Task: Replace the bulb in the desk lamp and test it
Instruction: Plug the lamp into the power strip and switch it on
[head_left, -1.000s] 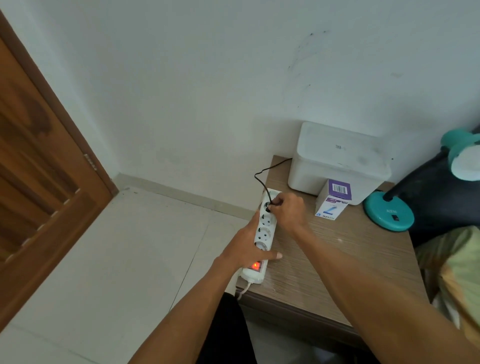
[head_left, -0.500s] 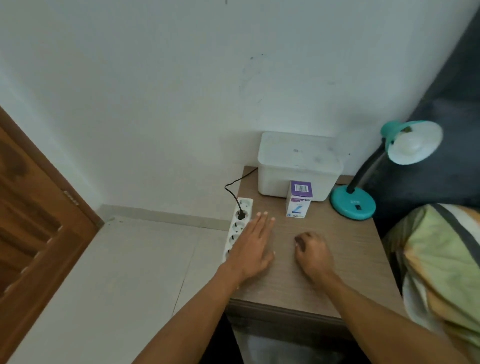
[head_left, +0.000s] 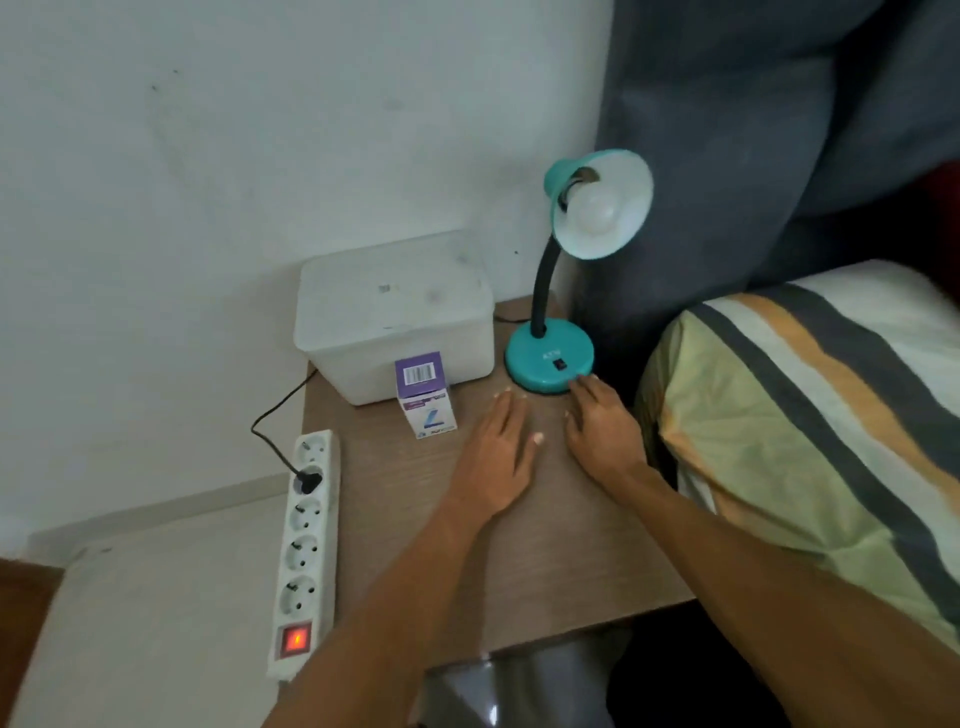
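Observation:
A teal desk lamp (head_left: 549, 358) stands at the back right of the wooden table (head_left: 498, 561), its shade tilted toward me with a white bulb (head_left: 597, 210) inside, unlit. A black switch (head_left: 558, 365) sits on its base. My right hand (head_left: 602, 431) lies on the table with fingertips touching the base's front edge. My left hand (head_left: 496, 452) rests flat beside it, fingers apart, holding nothing. The lamp's black plug (head_left: 310, 480) is in the white power strip (head_left: 306, 545), whose red switch (head_left: 295, 640) glows. A purple and white bulb box (head_left: 423, 395) stands upright left of my hands.
A white lidded plastic bin (head_left: 395, 317) sits against the wall behind the bulb box. A striped pillow (head_left: 810, 415) and a dark grey headboard (head_left: 779, 130) border the table on the right. The power strip lies along the table's left edge.
My right hand let go of the plug, left in the strip. Both hands moved right across the table to the lamp base, and my view swung right toward the lamp.

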